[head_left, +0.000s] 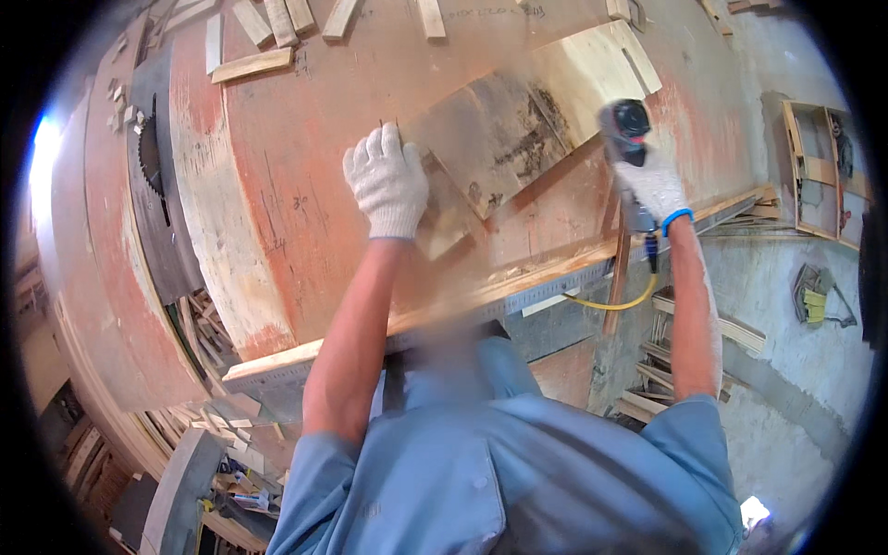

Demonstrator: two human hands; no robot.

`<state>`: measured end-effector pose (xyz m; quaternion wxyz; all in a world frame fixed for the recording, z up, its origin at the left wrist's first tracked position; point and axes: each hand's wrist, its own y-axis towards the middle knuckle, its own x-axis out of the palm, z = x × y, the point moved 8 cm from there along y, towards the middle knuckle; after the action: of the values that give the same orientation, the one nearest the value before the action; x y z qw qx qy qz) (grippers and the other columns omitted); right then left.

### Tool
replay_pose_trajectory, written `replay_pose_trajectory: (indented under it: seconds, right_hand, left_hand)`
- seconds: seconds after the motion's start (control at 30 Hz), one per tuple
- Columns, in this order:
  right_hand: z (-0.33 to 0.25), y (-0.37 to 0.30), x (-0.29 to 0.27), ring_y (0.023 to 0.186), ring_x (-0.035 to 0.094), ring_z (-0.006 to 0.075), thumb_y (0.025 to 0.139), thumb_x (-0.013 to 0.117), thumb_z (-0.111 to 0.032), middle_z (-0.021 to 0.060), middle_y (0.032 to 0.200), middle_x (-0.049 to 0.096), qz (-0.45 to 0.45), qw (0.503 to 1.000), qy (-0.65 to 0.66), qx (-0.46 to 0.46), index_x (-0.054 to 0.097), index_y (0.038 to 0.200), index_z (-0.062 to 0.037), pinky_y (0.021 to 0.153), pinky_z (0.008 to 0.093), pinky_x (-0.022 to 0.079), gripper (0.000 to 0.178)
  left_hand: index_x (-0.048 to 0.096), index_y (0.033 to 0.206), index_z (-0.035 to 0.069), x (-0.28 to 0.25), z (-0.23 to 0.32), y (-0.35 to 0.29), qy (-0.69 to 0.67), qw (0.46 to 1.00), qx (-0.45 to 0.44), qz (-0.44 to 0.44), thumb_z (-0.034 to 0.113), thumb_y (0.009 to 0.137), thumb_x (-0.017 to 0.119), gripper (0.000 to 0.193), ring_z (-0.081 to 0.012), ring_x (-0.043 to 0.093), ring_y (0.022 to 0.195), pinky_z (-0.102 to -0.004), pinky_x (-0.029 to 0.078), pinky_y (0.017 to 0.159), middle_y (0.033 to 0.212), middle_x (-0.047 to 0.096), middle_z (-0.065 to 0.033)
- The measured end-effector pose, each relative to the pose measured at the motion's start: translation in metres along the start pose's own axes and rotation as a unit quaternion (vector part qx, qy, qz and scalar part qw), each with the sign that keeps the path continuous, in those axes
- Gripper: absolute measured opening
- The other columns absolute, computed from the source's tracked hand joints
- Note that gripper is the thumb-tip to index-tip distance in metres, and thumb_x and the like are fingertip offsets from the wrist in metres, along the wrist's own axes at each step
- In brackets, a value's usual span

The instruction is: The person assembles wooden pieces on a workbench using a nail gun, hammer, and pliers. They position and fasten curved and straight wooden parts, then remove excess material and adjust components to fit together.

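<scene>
My right hand (655,187): gloved, clamped round one hose-fed tool (632,120), at the right end of a stained wooden panel (504,116) slantwise on the table (342,83). Left hand (387,180): gloved, left of panel; grip, cannot tell. Step, apparently: positioning the tool; next calls for steadiness.

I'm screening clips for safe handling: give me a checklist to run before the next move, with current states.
1. Right hand gripping the handheld tool: ok.
2. Both hands gloved: ok.
3. Left hand away from the tool: ok.
4. Left hand pressing on the stained board: cannot tell, blurred there.
5. Saw blade apart from both hands: ok.
6. Yellow hose clear of left hand: ok.
</scene>
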<state>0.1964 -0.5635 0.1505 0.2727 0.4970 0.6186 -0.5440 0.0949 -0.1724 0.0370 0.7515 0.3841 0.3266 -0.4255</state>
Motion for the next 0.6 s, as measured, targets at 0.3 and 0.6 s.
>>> replay_pose_trajectory:
  seconds: [0.3, 0.6]
  right_hand:
    - [0.205, 0.067, -0.011, 0.115, 0.068, 0.0465, 0.087, 0.068, -0.049, 0.0306, 0.118, 0.072, 0.091, 0.979, -0.169, 0.065, 0.066, 0.127, -0.0010, 0.097, 0.0532, 0.053, 0.062]
    - [0.098, -0.079, 0.063, 0.124, 0.059, 0.0387, 0.088, 0.079, -0.034, 0.0189, 0.129, 0.065, 0.148, 0.967, -0.165, -0.129, 0.062, 0.134, -0.0054, 0.106, 0.0505, 0.048, 0.057]
  left_hand:
    - [0.058, 0.135, 0.005, -0.005, -0.003, -0.009, 0.016, 0.999, 0.027, 0.026, 0.022, 0.095, 0.066, 0.044, -0.0363, 0.055, 0.132, -0.0533, 0.036, 0.116, 0.139, 0.061, -0.0180]
    - [0.042, 0.158, 0.008, -0.035, 0.035, -0.140, 0.084, 0.988, -0.016, -0.129, 0.029, 0.089, 0.078, 0.080, -0.0479, 0.041, 0.148, -0.0564, 0.031, 0.123, 0.159, 0.042, -0.0302]
